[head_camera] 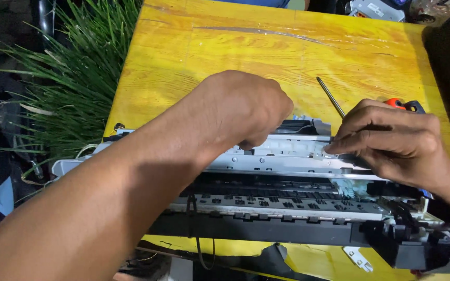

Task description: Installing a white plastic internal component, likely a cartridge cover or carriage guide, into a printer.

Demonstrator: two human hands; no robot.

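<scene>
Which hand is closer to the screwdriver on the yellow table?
Right. The right hand lies against the screwdriver, hiding most of its handle. The left hand is apart from it, on the opened printer.

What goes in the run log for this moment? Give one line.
left hand: pinching printer's metal rail | right hand: fingertips on rail, screwdriver beneath | surface: yellow table

place: makeshift repair spot, seemingly outdoors
table: yellow wooden table (225, 47)
work: opened printer (287, 203), screwdriver (339, 101)
surroundings: grassy plant (74, 78) beside it, dark around
</scene>
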